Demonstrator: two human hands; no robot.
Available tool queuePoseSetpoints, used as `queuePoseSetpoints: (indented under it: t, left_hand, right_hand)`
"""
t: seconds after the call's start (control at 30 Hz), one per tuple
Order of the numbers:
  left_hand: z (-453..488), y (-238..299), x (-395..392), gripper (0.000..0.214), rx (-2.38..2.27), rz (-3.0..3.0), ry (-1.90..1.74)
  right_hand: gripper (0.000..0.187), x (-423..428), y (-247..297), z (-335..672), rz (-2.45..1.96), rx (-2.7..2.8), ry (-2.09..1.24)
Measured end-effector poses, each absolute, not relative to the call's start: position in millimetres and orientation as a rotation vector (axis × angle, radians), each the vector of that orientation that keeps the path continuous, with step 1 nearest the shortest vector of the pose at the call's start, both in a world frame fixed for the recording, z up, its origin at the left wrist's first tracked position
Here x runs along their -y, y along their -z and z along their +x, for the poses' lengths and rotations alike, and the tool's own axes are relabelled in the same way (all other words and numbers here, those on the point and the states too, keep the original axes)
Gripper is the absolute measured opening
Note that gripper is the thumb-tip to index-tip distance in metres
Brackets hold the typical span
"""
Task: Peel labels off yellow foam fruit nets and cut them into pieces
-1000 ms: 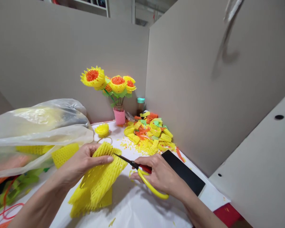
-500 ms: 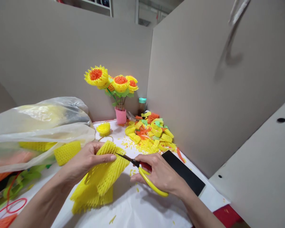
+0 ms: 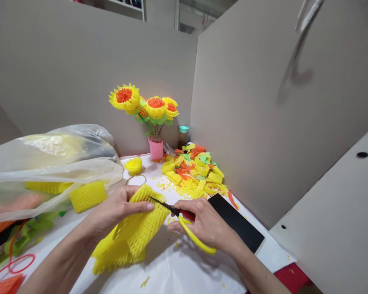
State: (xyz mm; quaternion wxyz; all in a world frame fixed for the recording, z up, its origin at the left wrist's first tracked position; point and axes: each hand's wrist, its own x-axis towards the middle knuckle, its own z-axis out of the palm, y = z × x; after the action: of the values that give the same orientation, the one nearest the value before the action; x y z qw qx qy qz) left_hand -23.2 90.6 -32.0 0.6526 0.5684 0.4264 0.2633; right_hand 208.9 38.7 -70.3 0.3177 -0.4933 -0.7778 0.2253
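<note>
My left hand [image 3: 127, 208] pinches a sheet of yellow foam netting [image 3: 149, 230] near its top edge, thumb on the front. My right hand [image 3: 199, 220] is closed around a pair of scissors [image 3: 191, 234] with yellow handles and dark blades. The blade tips lie at the upper edge of the netting, just beyond my left thumb; whether they are cutting into it I cannot tell. Under the held sheet, another piece of yellow netting [image 3: 119, 255] rests on the white table cover [image 3: 178, 273].
A pink vase [image 3: 156, 150] holds yellow and orange foam flowers [image 3: 156, 104]. Right of it lies a pile of foam scraps [image 3: 199, 171]. A dark flat rectangle [image 3: 237, 222] is beside my right hand. Plastic bags [image 3: 55, 155] fill the left side, and grey panels [image 3: 248, 106] stand behind.
My left hand and the yellow netting have shifted slightly to the right, toward the scissors. My right hand and the scissors have barely moved.
</note>
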Motion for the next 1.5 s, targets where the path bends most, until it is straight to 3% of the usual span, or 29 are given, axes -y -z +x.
queuePoseSetpoints:
  t: [0.57, 1.17, 1.5]
  left_hand:
    - [-21.0, 27.5, -88.0, 0.034, -0.928, 1.223, -0.632]
    - [-19.6, 45.4, -93.3, 0.022, -0.923, 1.297, -0.626]
    - [-15.8, 54.4, -93.8, 0.022, -0.897, 1.299, -0.585]
  right_hand:
    - [0.046, -40.9, 76.2, 207.3, -1.313, 2.019, -0.514]
    - [0.026, -39.7, 71.9, 205.0, -1.305, 2.071, -0.543]
    - [0.027, -40.1, 69.9, 202.2, -1.343, 2.034, -0.580]
